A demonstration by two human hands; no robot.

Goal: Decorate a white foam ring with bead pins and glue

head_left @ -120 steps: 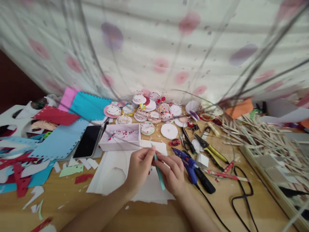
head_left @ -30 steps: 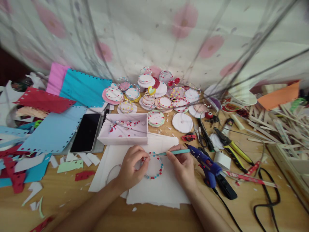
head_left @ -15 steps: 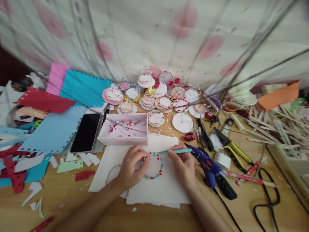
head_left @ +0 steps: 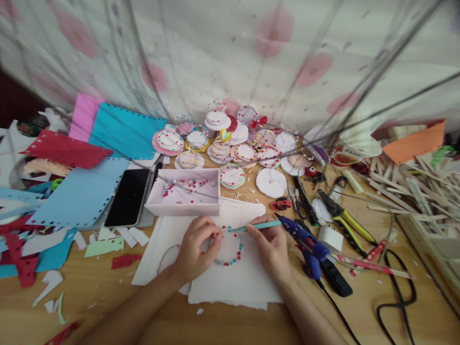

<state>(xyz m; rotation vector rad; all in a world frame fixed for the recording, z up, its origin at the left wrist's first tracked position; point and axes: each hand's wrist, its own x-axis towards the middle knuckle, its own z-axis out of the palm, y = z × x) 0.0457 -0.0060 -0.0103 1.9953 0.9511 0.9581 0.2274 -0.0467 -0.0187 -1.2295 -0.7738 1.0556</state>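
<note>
A thin ring (head_left: 241, 248) dotted with small red and blue pieces lies over white paper sheets (head_left: 251, 280). My left hand (head_left: 198, 249) is closed, thumb and forefinger pinching the ring at its upper left. Held in my right hand (head_left: 272, 247) are slim teal tweezers (head_left: 264, 224), their tip at the top of the ring beside a blue piece. Whether the tip touches that piece I cannot tell. Partly under my left wrist lies a plain thin ring (head_left: 166, 256). Just behind stands a white box (head_left: 187, 208) with small red, white and blue pieces inside.
Decorated paper discs (head_left: 246, 152) crowd the back. To the right are a blue glue gun (head_left: 305, 239), yellow-handled pliers (head_left: 354, 230), scissors (head_left: 300, 206) and wooden sticks (head_left: 417, 177). A phone (head_left: 128, 197), punched coloured sheets (head_left: 77, 194) and paper scraps lie left.
My right hand and the tweezers have shifted slightly left, bringing the tip against or close to the ring's top. My left hand and the ring have stayed put.
</note>
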